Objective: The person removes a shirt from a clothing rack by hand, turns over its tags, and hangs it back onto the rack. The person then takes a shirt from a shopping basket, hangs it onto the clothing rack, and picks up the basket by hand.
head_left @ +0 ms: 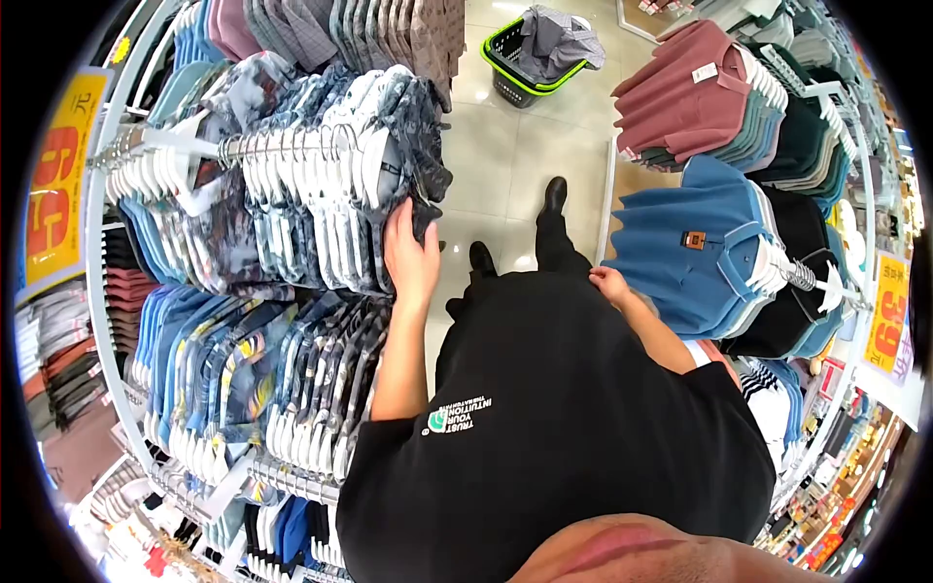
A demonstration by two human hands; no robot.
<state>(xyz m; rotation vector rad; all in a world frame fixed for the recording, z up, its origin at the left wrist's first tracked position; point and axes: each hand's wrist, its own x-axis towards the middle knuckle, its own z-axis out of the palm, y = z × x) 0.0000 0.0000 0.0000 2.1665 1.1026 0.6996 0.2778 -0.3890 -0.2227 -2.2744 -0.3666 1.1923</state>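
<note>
My left hand (pixel 412 257) rests against the front of a dark patterned shirt (pixel 420 160) at the end of a hanging row, its fingers stretched and its thumb apart. Behind that garment, several blue-and-white patterned shirts (pixel 330 209) hang on white hangers. My right hand (pixel 610 288) is beside my black T-shirt (pixel 583 389), low at my side, with its fingers curled together and no item visible in them. Nearest to it is a blue polo shirt (pixel 680 243) with a dark tag, hanging on the right rack; I cannot tell whether they touch.
On the aisle floor (pixel 486 175) ahead stands a black basket with a green rim (pixel 496 58), holding a grey garment (pixel 559 44). Pink polo shirts (pixel 680 92) hang at the right. A yellow price sign (pixel 58 185) is mounted on the left rack, and another sign (pixel 889 321) on the right.
</note>
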